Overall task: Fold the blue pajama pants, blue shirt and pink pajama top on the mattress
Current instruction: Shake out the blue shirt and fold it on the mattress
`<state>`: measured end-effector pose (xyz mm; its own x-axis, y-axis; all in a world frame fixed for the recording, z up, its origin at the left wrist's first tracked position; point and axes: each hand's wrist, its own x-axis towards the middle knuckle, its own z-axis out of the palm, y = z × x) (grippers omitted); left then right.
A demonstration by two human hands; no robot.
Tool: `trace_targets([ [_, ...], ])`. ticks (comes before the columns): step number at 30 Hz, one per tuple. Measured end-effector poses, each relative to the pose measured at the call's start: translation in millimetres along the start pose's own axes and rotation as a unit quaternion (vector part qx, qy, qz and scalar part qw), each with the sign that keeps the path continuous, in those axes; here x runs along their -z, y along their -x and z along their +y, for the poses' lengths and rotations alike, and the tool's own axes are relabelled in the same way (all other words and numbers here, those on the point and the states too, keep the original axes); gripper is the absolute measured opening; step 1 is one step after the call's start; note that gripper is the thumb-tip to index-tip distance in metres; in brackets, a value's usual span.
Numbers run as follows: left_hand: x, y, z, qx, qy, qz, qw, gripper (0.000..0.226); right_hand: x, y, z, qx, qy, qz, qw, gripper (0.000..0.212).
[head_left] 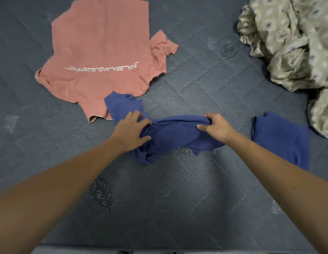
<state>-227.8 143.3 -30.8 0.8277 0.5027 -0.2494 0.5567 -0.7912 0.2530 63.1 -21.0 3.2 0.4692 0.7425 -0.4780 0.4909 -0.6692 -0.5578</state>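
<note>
Two bare forearms reach forward over the grey quilted mattress (177,198). In the middle of it lies a crumpled blue garment (170,136); I cannot tell if it is the shirt or the pants. The left hand (131,132) grasps its bunched left part, fingers curled over the cloth. The right hand (217,128) pinches its upper edge on the right side. To the right, apart from it, a second blue garment (280,140) lies folded flat. Farther away on the left, the pink pajama top (101,50) is spread out, its near edge under a corner of the crumpled garment. At the far right lies a patterned beige fabric (295,43) in a heap.
</note>
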Motion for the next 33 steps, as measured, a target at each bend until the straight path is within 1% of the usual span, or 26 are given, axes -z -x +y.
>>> trace_targets([
  [2,0.0,-6.3,4.8,0.039,-0.046,-0.079,0.995,0.064,5.0,1.4,5.0,0.001,0.013,-0.006,1.000,0.012],
  [4,-1.1,-9.1,5.9,0.077,-0.077,-0.117,0.987,0.066,12.1,1.8,11.2,0.000,0.025,0.003,1.000,0.013],
  [5,-2.4,-9.2,5.0,0.097,-0.070,-0.121,0.985,0.064,15.9,1.4,15.0,-0.008,0.032,0.011,0.999,0.015],
  [6,-4.0,-9.0,3.1,0.116,-0.048,-0.114,0.986,0.059,19.8,1.0,19.1,-0.016,0.041,0.018,0.999,0.017],
  [8,-8.3,-6.3,-2.3,0.146,0.026,-0.075,0.986,0.042,25.8,0.3,27.4,-0.039,0.070,0.036,0.996,0.020],
  [10,-9.4,0.3,-4.9,0.172,0.098,-0.016,0.980,0.023,28.9,0.1,33.4,-0.064,0.099,0.053,0.992,0.012],
  [11,-8.4,4.4,-5.2,0.179,0.122,0.010,0.976,0.018,28.3,1.2,33.1,-0.070,0.111,0.058,0.990,0.011],
  [13,-6.7,12.6,-6.8,0.184,0.152,0.046,0.970,0.015,21.3,1.7,28.2,-0.055,0.134,0.055,0.988,0.018],
  [16,-4.9,24.5,-13.6,0.177,0.178,0.087,0.964,0.012,-3.6,-4.2,7.0,0.008,0.165,0.031,0.986,0.035],
  [20,-4.2,37.5,-29.2,0.160,0.247,0.140,0.945,0.022,-51.6,-16.9,-43.9,0.098,0.156,-0.033,0.982,0.041],
  [24,-2.5,45.1,-40.5,0.109,0.315,0.169,0.928,0.030,-102.6,-28.0,-100.1,0.254,0.135,-0.073,0.955,0.054],
  [25,-2.2,45.4,-42.6,0.100,0.320,0.175,0.926,0.030,-113.6,-30.8,-112.4,0.285,0.124,-0.083,0.947,0.059],
  [27,0.2,45.7,-45.1,0.092,0.336,0.188,0.918,0.030,-130.4,-35.5,-135.3,0.320,0.114,-0.109,0.934,0.063],
  [28,1.9,46.4,-46.3,0.092,0.348,0.193,0.913,0.031,-136.4,-37.7,-144.3,0.328,0.114,-0.124,0.929,0.060],
  [29,3.4,47.2,-47.4,0.095,0.360,0.195,0.908,0.031,-140.7,-39.3,-151.9,0.335,0.119,-0.134,0.925,0.049],
  [31,6.8,50.2,-48.0,0.103,0.378,0.199,0.898,0.035,-142.6,-41.3,-163.6,0.329,0.154,-0.145,0.920,0.021],
  [32,8.1,51.8,-47.5,0.111,0.389,0.204,0.891,0.038,-141.7,-42.9,-167.4,0.320,0.156,-0.147,0.923,0.015],
  [33,8.6,53.1,-46.7,0.123,0.403,0.212,0.882,0.038,-139.4,-43.6,-170.7,0.310,0.144,-0.147,0.928,0.018],
])
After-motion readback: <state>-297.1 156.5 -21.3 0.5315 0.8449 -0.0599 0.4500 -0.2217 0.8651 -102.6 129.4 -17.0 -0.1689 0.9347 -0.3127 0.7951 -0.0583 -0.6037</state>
